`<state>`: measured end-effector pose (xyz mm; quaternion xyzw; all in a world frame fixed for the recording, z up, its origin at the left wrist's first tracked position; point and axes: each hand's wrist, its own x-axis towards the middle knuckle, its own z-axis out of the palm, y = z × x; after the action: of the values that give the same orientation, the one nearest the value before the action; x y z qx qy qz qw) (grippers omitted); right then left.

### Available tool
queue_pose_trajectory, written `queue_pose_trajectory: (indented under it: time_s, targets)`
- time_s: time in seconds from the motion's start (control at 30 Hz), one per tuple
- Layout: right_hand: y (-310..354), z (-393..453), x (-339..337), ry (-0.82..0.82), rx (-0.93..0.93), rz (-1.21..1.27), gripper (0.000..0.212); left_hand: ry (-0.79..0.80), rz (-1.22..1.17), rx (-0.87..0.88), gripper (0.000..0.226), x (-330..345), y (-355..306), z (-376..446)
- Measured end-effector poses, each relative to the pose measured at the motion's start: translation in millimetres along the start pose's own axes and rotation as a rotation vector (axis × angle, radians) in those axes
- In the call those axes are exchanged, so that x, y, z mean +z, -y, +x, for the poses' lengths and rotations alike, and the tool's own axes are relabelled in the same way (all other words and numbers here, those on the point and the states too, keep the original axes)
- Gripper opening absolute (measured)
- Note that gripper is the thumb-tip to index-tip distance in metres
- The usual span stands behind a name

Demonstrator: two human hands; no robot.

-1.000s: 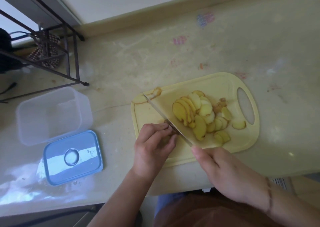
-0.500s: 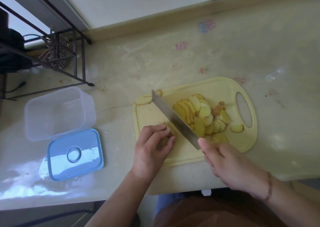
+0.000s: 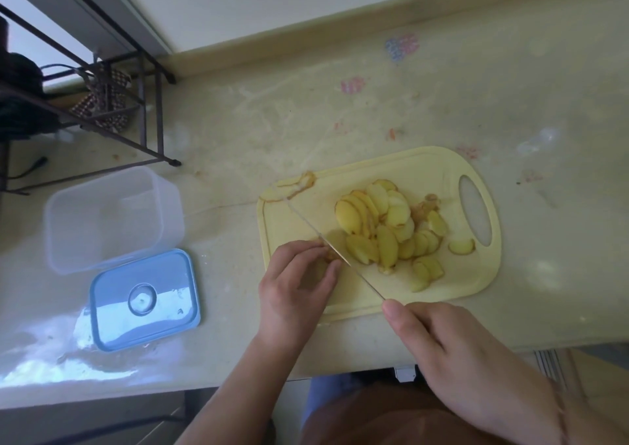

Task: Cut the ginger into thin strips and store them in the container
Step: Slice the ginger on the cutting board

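A pale yellow cutting board [image 3: 401, 169] lies on the counter. Several ginger slices [image 3: 384, 230] are heaped on its middle, and peel scraps [image 3: 299, 186] sit at its far left corner. My left hand [image 3: 296, 284] pinches a small ginger piece [image 3: 328, 254] against the board, mostly hidden by my fingers. My right hand [image 3: 456, 352] grips the knife [image 3: 337, 250] by its handle, index finger along the spine. The blade stands edge-down on the board right beside my left fingertips. The clear container [image 3: 112, 220] stands open to the left.
The container's blue lid [image 3: 143, 300] lies flat in front of it, near the counter's front edge. A dark metal rack [image 3: 102, 104] stands at the back left. A wall runs along the counter's far side.
The knife was raised with its flat side showing half a second ago; now it is down on the board beside my left fingertips. My left hand has stayed on the ginger piece.
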<state>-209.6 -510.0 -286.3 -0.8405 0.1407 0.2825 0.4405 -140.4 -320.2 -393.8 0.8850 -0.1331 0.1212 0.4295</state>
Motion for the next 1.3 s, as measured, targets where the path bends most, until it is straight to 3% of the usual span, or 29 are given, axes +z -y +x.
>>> queue_pose_trajectory:
  time_s: [1.13, 1.3]
  targets:
    - [4.4, 3.1, 0.3, 0.013, 0.044, -0.012, 0.076, -0.009, -0.013, 0.025, 0.018, 2.4, 2.2, -2.0]
    - [5.4, 4.8, -0.1, 0.035, 0.055, -0.022, 0.079, -0.013, -0.038, 0.027, 0.031, 2.2, 2.5, -2.9]
